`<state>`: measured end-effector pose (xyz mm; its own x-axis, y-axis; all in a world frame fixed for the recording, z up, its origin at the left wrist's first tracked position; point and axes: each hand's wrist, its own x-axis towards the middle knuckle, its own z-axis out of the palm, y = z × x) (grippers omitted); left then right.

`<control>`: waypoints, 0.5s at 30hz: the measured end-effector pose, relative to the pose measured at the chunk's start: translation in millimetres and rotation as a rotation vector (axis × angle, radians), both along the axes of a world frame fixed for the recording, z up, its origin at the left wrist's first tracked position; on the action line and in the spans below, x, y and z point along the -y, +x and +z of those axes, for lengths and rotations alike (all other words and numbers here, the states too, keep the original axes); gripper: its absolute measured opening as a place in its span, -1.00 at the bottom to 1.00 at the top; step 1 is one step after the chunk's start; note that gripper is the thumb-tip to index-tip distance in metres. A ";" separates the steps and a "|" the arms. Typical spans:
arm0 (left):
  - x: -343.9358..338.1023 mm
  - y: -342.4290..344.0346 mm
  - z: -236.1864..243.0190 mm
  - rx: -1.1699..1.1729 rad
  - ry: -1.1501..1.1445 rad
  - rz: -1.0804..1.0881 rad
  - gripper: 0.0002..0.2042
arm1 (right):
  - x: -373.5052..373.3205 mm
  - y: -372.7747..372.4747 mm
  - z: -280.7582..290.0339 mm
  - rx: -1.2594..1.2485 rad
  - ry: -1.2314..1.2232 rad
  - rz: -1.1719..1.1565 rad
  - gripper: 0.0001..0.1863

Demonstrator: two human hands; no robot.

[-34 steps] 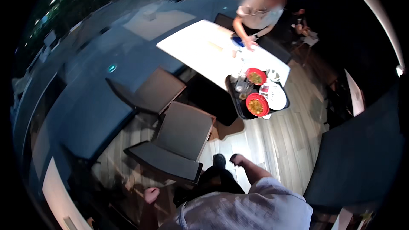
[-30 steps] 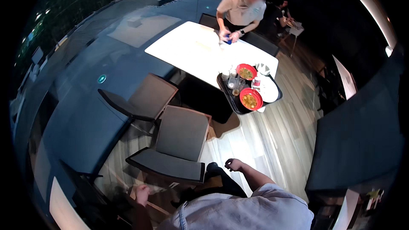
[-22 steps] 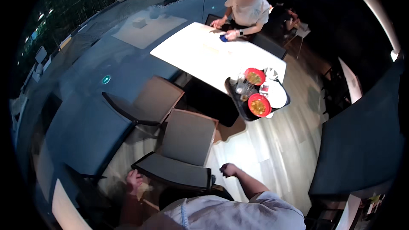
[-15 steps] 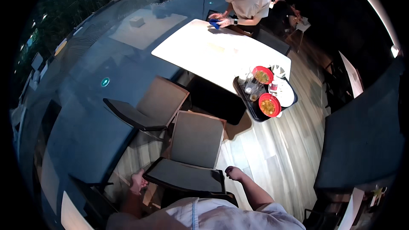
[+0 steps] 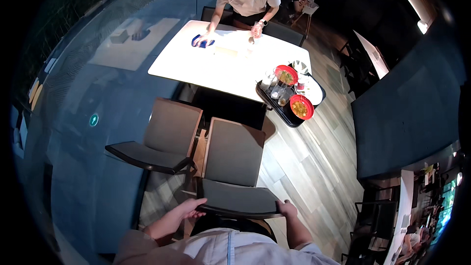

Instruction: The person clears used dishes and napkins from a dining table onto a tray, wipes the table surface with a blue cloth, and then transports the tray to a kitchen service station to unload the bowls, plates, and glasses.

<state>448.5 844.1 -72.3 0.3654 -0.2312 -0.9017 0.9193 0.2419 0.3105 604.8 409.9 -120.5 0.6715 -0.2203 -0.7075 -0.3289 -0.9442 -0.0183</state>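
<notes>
Apparently for balanced control, the left hand [image 5: 189,209] and right hand [image 5: 288,209], set apart, are touching opposite ends of the backrest [image 5: 240,198] of the nearer grey chair [image 5: 234,152], closure being indeterminable, while it is standing at the desk's [image 5: 196,71] near side.

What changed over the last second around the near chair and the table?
The left hand and right hand have moved in to opposite ends of the grey chair backrest, and appear to touch it. The co-worker's blue cloth has shifted toward the white table's left end. The loaded black tray stayed at the table's right end.
</notes>
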 end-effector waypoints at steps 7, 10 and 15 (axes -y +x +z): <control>34.3 110.3 56.4 0.077 0.058 -0.145 -0.55 | 100.0 28.1 -96.5 0.169 -0.010 -0.037 -0.27; 40.1 105.8 61.5 -0.016 0.091 -0.080 -0.56 | 63.3 61.5 -57.3 -0.220 0.176 -0.263 -0.35; 82.0 151.1 90.1 -0.002 0.123 0.132 -0.61 | 106.1 127.4 -1.1 -0.485 0.381 -0.308 -0.37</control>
<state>599.6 762.1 17.8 0.3839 -0.0697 -0.9207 0.8827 0.3205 0.3437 732.2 303.8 -121.6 0.2058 -0.0260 -0.9782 -0.6358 -0.7635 -0.1135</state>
